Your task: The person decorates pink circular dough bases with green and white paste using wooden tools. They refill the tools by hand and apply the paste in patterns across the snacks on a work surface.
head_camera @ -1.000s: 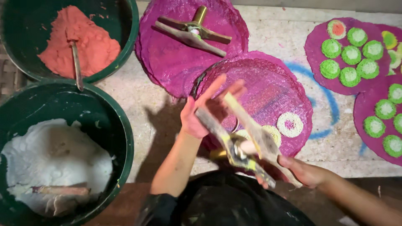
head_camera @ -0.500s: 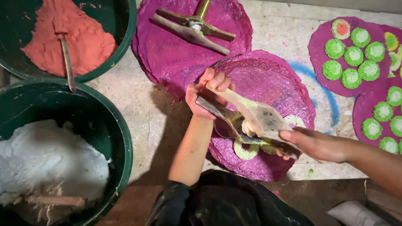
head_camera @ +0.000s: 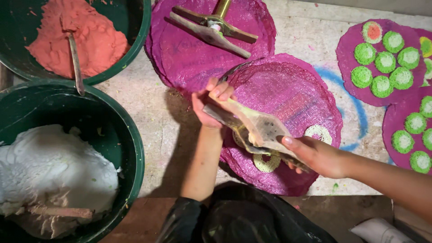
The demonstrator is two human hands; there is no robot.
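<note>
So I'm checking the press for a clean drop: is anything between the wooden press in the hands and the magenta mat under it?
Partly. Both the left hand and right hand grip the wooden press over the magenta mat. Pale rings already lie on the mat directly below it; another ring sits just beside. The rest of the mat looks bare.

Magenta woven mats (head_camera: 292, 94); green tubs (head_camera: 130, 148); white (head_camera: 54, 171), coral dough (head_camera: 94, 40)

No labels, signs or screens here; just a white, crumpled bag (head_camera: 380, 230) at the lower right corner.
</note>
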